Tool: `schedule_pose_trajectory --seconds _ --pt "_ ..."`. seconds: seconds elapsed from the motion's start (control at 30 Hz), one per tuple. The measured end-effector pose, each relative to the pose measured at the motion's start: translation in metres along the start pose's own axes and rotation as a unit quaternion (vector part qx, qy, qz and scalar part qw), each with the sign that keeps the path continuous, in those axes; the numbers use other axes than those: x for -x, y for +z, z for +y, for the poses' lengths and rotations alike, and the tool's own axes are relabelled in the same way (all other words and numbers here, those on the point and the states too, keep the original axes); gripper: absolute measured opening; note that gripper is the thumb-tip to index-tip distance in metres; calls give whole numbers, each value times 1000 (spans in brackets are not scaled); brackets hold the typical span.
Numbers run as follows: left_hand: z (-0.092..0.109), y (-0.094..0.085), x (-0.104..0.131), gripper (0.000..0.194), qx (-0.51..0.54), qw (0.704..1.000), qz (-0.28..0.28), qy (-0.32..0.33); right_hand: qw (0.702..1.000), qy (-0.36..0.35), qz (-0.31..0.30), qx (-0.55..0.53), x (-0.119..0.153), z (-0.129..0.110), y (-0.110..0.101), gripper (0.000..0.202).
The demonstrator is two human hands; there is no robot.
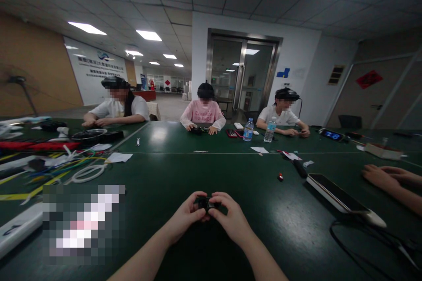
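Observation:
Both of my hands meet low in the middle of the view, over the dark green table (158, 219). Between them is a small black object (205, 203) with a lighter grey part; its kind cannot be made out. The fingers and thumb of my left hand (187, 213) close on its left side. My right hand (230, 214) pinches it from the right, thumb and fingertips close to those of the left. My fingers cover much of the object.
Cables (89, 173) and a white power strip (23, 228) lie at left. A phone on a white case (343, 193) and a black cable are at right, beside another person's hands (385, 180). Water bottles (248, 130) and several people are across the table.

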State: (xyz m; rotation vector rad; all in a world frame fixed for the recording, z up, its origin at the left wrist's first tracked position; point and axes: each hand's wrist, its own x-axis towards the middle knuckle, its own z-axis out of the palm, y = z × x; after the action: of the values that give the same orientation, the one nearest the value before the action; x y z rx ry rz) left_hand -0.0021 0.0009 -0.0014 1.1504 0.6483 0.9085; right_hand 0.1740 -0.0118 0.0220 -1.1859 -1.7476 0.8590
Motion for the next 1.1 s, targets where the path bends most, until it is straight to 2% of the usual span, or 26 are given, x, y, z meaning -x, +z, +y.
schedule_pose_trajectory --seconds 0.17,0.37,0.83,1.1 --pt "0 0 0 44 5 1000 22 0 999 16 45 -24 -3 -1 -8 18" --pt "3 1 1 42 8 1000 30 0 993 40 84 -68 -9 11 -20 26" --pt "4 1 1 53 12 1000 24 -14 951 56 239 -188 -12 25 -44 41" --pt "2 -3 2 49 5 1000 23 -20 945 68 249 -200 -10 25 -46 41"
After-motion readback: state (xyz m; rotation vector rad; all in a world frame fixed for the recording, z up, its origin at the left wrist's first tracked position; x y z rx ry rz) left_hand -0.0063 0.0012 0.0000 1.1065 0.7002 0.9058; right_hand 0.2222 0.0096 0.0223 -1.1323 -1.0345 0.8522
